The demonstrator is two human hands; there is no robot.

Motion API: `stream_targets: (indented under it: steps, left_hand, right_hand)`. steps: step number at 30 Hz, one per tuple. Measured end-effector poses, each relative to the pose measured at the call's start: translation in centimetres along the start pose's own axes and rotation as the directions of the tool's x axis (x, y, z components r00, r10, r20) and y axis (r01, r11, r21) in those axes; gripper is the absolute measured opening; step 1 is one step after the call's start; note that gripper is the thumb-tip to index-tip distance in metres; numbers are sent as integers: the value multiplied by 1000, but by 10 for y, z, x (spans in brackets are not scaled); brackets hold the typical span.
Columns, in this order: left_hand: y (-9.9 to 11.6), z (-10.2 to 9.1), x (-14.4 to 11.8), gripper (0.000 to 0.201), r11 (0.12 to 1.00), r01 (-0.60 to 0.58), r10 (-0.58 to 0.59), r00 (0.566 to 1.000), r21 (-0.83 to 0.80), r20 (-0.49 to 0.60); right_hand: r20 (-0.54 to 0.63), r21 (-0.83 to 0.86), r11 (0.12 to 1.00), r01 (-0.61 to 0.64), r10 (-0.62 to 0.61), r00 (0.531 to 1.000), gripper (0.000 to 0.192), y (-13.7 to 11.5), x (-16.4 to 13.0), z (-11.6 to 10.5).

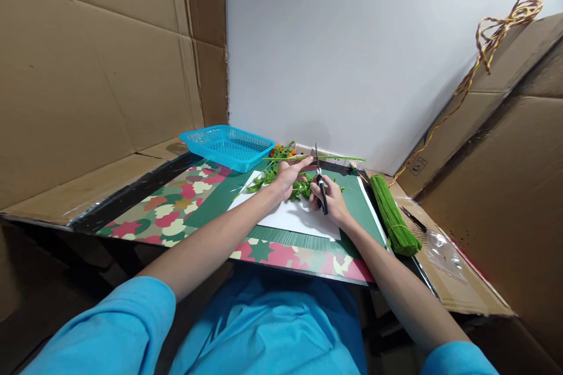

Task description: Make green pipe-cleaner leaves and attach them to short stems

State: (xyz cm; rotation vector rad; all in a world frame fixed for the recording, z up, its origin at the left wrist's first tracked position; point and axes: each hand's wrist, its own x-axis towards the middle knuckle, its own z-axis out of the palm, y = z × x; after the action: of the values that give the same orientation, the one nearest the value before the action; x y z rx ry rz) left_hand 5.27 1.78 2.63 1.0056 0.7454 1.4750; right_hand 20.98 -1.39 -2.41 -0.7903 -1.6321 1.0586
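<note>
While our left hand (pixel 291 179) pinches a long thin green stem (pixel 314 159) in closed fingers, our right hand (pixel 331 199) grips black-handled scissors (pixel 320 181), blades seemingly slightly parted at the stem. Both work over a white paper sheet (pixel 294 217) on the camouflage-patterned counter (pixel 176 208), between brown cardboard walls (pixel 88 70), below a white wall (pixel 352 58).

Makeshift craft workstation: brown cardboard sheet walls (pixel 88 70) at frame left and right, camouflage-patterned worktop (pixel 176 211) centre, blue plastic mesh basket (pixel 226 146), bundle of green fuzzy craft wires (pixel 391 214) right of centre.
</note>
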Motion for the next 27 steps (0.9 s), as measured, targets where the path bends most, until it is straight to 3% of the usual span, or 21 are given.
stream_targets:
  steps: [27]
  left_hand:
    - [2, 1, -3, 25, 1000, 4, -4, 1000, 18, -5]
  right_hand:
    - [-4, 13, 1000, -7, 7, 1000, 40, 0, -1, 1]
